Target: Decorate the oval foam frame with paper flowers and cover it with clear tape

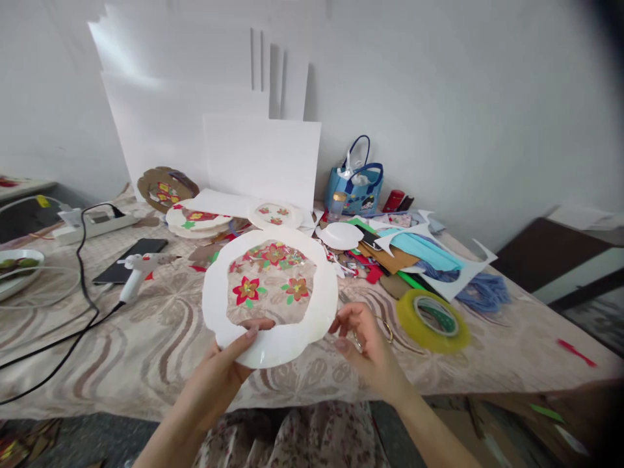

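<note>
My left hand [234,354] pinches the lower rim of a white scalloped frame [273,348], thumb on the front. The frame's middle is see-through, with red and gold flowers [247,291] and green leaves on it. At the frame's lower right edge is my right hand [365,344], fingers bent and thumb a little apart. Its fingertips are close to the rim; whether they touch it I cannot tell. Behind that hand lies a pair of scissors with gold handles [387,329], partly hidden.
A roll of yellow tape [407,322] lies to the right. At the left are a white glue gun [139,276], its black cord and a phone [127,263]. Paper scraps [426,250], similar flowered discs [195,221] and a blue bag [355,188] stand farther back, before white boards [263,162].
</note>
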Motion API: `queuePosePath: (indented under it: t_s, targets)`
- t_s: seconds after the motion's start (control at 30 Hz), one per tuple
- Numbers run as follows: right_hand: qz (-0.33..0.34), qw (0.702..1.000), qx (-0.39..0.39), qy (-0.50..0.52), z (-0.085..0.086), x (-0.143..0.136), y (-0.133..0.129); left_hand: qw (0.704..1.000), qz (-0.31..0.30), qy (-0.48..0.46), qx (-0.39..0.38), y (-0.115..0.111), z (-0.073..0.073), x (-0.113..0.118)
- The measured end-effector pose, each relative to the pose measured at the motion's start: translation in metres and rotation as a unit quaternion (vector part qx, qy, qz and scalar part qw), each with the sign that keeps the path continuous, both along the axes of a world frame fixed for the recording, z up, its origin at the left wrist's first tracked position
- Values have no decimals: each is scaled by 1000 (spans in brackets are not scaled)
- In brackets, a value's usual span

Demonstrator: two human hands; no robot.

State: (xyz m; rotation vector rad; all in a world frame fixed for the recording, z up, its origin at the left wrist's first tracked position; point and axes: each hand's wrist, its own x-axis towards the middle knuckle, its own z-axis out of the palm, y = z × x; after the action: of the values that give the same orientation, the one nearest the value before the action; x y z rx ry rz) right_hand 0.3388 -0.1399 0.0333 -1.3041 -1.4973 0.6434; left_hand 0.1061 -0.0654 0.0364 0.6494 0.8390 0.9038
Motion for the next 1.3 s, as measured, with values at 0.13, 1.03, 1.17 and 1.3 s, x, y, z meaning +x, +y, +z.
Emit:
queuePosePath:
  t_s: [0.13, 1.03, 1.17, 1.3]
  targets:
    - [1, 999, 30, 45, -5, -13, 8, 1000, -5, 2, -2, -2, 3, 0]
    - [77, 983, 92, 141, -24, 0, 18, 994, -42, -2, -105, -1, 2, -3]
    - [9, 984, 139, 110, -30, -4, 20, 994, -45, 0, -102, -3, 2, -1]
    - [6, 985, 167, 41, -38, -1, 19, 993, -36, -2, -115, -3, 1, 1]
